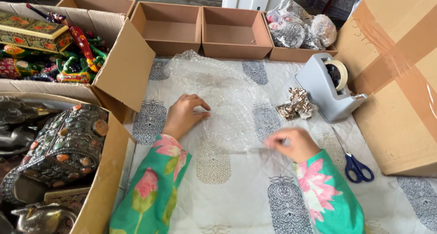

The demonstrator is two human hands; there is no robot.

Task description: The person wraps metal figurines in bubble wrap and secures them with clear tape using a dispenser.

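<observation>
Craft packing station: cartons (pixel 123 74), tape dispenser (pixel 328 89), bubble wrap (pixel 223 97)

Daylit printed quilted cloth (pixel 236 193), cardboard boxes (pixel 391 79) around.

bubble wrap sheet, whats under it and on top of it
On the bubble wrap lies the left hand; the right hand pinches its near edge. Beneath, the patterned cloth shows through; nothing else visible.

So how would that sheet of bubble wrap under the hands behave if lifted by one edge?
The bubble wrap looks thin and crumpled, so it would probably drape limply. It seems light: the left hand pins it flat while the right hand works its near edge. Its glossy film may slip on the printed cloth.
</observation>
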